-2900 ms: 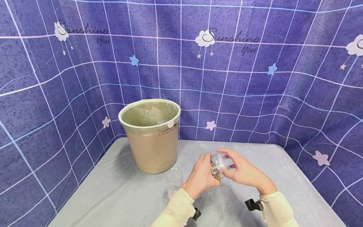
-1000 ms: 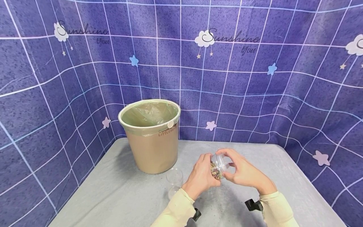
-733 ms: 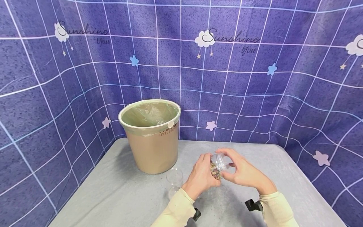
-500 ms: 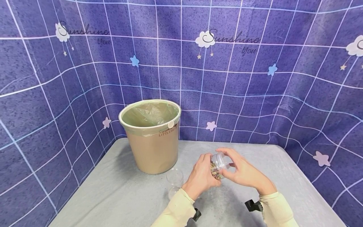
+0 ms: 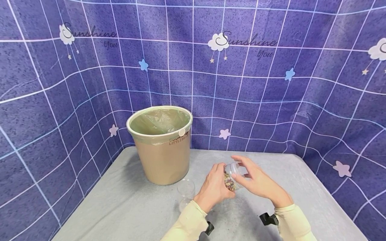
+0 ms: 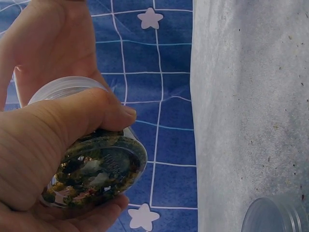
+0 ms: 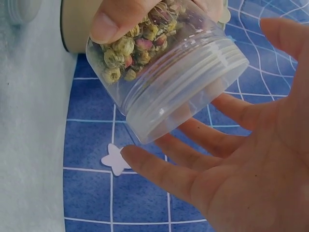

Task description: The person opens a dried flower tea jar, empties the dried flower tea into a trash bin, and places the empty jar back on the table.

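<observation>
My left hand [image 5: 213, 183] grips a clear plastic jar [image 6: 104, 166] of dried flower buds, held tilted above the table. Yellowish and pink buds [image 7: 128, 53] show through its wall in the right wrist view. A translucent screw lid [image 7: 188, 94] sits on the jar's mouth, facing my right hand [image 5: 260, 180]. Around that lid the right fingers [image 7: 164, 176] are spread and fairly straight, with the thumb standing off it in the right wrist view. Whether a fingertip touches the lid I cannot tell. A second clear jar [image 5: 186, 189] stands on the table left of my left forearm.
A beige bin [image 5: 163, 160] with a green liner bag stands at the back left of the grey table [image 5: 120, 207]. Small dark crumbs are scattered on the tabletop. A purple-blue grid-patterned curtain [image 5: 247, 83] hangs behind and at both sides.
My right fingers have loosened from the lid, and the right thumb has shifted towards the left along the jar's front in the head view. The left hand keeps its grip with little movement.
</observation>
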Motion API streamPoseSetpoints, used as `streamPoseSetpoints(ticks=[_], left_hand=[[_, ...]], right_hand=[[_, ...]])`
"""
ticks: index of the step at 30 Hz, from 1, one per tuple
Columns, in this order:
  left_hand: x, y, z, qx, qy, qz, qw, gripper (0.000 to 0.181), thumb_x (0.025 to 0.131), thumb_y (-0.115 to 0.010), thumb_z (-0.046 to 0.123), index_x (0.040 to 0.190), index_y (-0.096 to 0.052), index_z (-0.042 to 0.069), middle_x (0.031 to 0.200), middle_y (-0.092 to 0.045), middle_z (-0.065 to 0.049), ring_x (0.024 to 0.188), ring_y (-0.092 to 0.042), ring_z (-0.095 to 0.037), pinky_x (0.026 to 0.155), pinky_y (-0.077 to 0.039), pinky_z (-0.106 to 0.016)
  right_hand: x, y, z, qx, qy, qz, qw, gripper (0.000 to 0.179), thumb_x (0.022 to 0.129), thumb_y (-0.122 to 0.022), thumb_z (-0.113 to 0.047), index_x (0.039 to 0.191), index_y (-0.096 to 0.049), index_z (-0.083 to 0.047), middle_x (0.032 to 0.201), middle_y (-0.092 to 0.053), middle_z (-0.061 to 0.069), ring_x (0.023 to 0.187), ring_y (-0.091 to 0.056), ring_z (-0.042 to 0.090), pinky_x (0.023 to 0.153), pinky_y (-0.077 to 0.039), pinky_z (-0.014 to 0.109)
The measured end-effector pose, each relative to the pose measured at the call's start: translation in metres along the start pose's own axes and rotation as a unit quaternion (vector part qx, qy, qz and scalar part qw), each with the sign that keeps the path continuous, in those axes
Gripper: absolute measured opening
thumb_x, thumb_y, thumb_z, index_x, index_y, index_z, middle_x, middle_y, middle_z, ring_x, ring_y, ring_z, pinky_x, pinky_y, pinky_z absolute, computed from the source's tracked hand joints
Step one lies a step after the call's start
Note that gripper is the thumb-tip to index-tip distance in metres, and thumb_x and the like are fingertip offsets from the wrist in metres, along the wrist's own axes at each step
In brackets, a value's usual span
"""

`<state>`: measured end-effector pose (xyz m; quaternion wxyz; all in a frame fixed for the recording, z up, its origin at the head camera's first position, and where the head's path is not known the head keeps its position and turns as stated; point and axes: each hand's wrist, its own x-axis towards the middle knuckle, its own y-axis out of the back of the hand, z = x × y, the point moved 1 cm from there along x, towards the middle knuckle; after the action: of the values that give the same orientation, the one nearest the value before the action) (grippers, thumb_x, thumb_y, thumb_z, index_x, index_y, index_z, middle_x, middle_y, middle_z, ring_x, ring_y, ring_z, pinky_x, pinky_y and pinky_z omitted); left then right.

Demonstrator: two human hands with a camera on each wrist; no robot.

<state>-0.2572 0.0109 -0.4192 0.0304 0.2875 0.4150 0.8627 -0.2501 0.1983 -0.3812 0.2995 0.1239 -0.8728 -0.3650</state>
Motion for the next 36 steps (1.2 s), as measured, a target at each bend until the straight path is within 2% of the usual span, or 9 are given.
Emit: streamPoseSetpoints(ticks=[9,16,23,30,36], left_hand=[[-0.0007,0.0012,0.0006,0.001,-0.003,-0.001,1.0000,0.094,0.054,-0.096,0.025,0.136,-0.054,0.004,0.121,-0.062,-0.008,0.103,-0.064,-0.023,0.091,-0.055,-0.036],[-0.0008,-0.0003,0.0002,0.006,-0.004,0.002,1.0000,0.094,0.053,-0.097,0.025,0.135,-0.055,0.005,0.120,-0.062,-0.008,0.101,-0.064,-0.021,0.090,-0.056,-0.035],[-0.0008,-0.0008,0.0008,0.010,-0.004,0.002,0.9999,0.095,0.054,-0.097,0.026,0.136,-0.054,0.004,0.122,-0.062,-0.008,0.103,-0.064,-0.022,0.091,-0.055,-0.035],[-0.0009,-0.0012,0.0004,0.011,0.001,0.000,0.9999,0.096,0.054,-0.097,0.027,0.137,-0.054,0.004,0.123,-0.062,-0.009,0.104,-0.064,-0.022,0.093,-0.055,-0.034],[-0.0005,-0.0017,0.0001,0.008,0.000,0.004,1.0000,0.096,0.054,-0.097,0.027,0.136,-0.054,0.004,0.122,-0.061,-0.009,0.104,-0.064,-0.022,0.092,-0.055,-0.034]], right_hand=[[0.0013,-0.0029,0.0020,0.004,-0.019,-0.006,0.9998,0.058,0.103,-0.062,-0.036,0.155,-0.041,-0.019,0.154,-0.049,0.010,0.130,-0.057,0.034,0.094,-0.056,0.053],[0.0023,-0.0034,0.0045,-0.010,-0.026,0.001,0.9996,0.054,0.106,-0.057,-0.035,0.154,-0.044,-0.014,0.152,-0.052,0.012,0.127,-0.058,0.041,0.095,-0.054,0.053],[0.0027,-0.0056,0.0066,-0.020,-0.054,0.009,0.9983,0.053,0.107,-0.051,-0.041,0.152,-0.048,-0.014,0.150,-0.055,0.010,0.125,-0.061,0.036,0.099,-0.050,0.057],[0.0030,-0.0061,0.0055,-0.026,-0.095,0.010,0.9951,0.058,0.108,-0.047,-0.045,0.153,-0.046,-0.007,0.137,-0.063,0.019,0.118,-0.065,0.034,0.098,-0.052,0.056],[0.0040,-0.0063,0.0070,-0.036,-0.115,0.009,0.9926,0.060,0.108,-0.045,-0.049,0.151,-0.048,-0.006,0.130,-0.068,0.015,0.115,-0.067,0.031,0.097,-0.053,0.053]])
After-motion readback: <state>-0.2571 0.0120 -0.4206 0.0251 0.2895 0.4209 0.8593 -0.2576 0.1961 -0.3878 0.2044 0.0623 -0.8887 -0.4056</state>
